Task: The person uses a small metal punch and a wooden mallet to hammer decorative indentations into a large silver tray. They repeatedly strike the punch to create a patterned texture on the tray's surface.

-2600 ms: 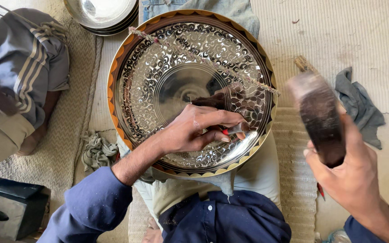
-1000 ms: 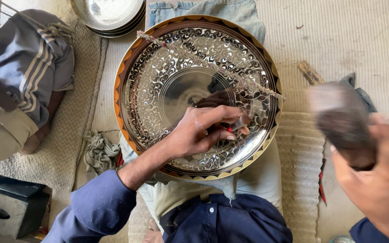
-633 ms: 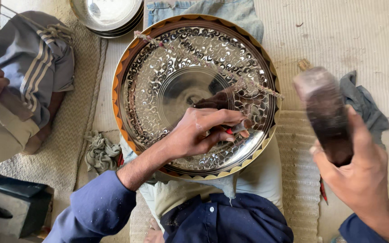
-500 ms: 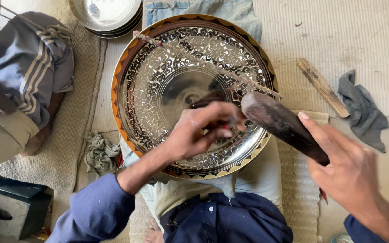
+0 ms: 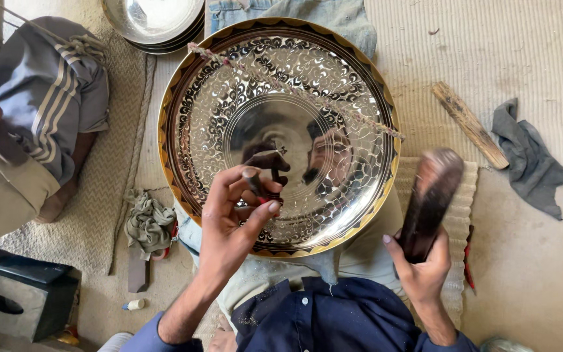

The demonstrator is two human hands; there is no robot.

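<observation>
A woven mat (image 5: 522, 58) covers the floor, bearing a wooden stick (image 5: 469, 124), grey rag (image 5: 528, 158) and stacked metal plates (image 5: 154, 26).

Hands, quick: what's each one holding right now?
Left hand: closed on a small dark punch, tip on the engraved tray.
Right hand: closed on the dark wooden mallet, raised beside the tray.

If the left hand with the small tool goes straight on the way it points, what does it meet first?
Most likely the engraved metal tray: the left hand aims its small tool at the patterned band, though depth is unclear.
</observation>
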